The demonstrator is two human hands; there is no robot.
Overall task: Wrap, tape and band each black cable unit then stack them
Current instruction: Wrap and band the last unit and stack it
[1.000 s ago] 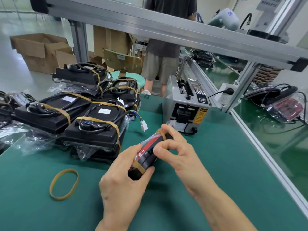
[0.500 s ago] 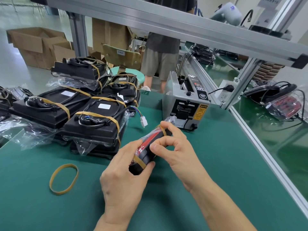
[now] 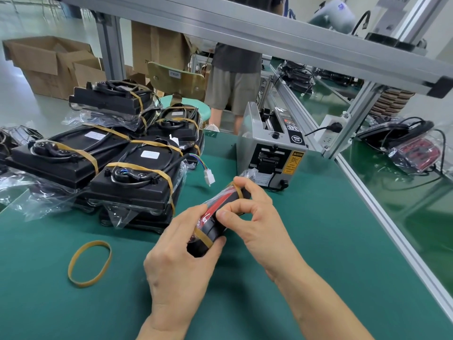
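Head camera view: the fingers (image 3: 221, 213) of the right hand (image 3: 259, 224) are pinching closed on the side of a bagged black cable unit (image 3: 215, 222) with a red face, while the left hand (image 3: 179, 261) is clamping its near end from below, both holding it tilted just above the green worktop (image 3: 306, 241). Two tan rubber bands (image 3: 203, 238) are already circling the unit; one riding near an end could be slipping off or snapping back if the grip loosens, and the slick plastic bag may be letting the unit slide. A spare rubber band (image 3: 89, 263) is lying flat to the left. Beyond, the stack of finished banded units (image 3: 137, 177) is waiting, with the tape dispenser (image 3: 272, 148) behind. Open cardboard boxes (image 3: 49, 62) are standing on the floor at far left; their contents cannot be told.
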